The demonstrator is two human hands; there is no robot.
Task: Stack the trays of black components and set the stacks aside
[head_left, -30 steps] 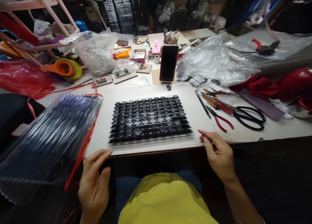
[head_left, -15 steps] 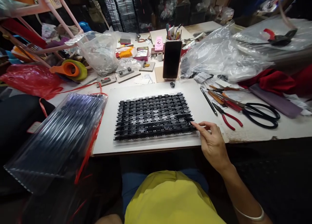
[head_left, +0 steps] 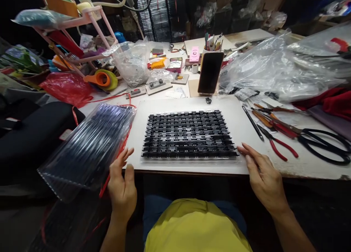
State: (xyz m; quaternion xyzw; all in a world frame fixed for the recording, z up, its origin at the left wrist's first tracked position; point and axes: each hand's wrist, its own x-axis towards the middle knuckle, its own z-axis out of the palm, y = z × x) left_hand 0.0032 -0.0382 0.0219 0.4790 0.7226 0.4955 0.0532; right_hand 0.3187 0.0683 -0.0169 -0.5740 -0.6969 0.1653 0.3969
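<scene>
A bright yellow top (head_left: 196,228) is worn, seen from above as a rounded mass at the bottom middle of the view, and blue cloth (head_left: 153,212) is seen just beyond it on both sides, at the lap. Both forearms are bare, with no sleeve reaching them. The left hand (head_left: 122,190) and right hand (head_left: 264,179) are bare too, and the nails are kept short.

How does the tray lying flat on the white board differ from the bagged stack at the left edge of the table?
The flat tray lies level and uncovered on the white board, between the left hand and right hand; the bagged stack tilts off the table edge. The flat tray looks single, the bagged stack several deep inside clear plastic with red trim. Both are clear trays with dark rows.
</scene>
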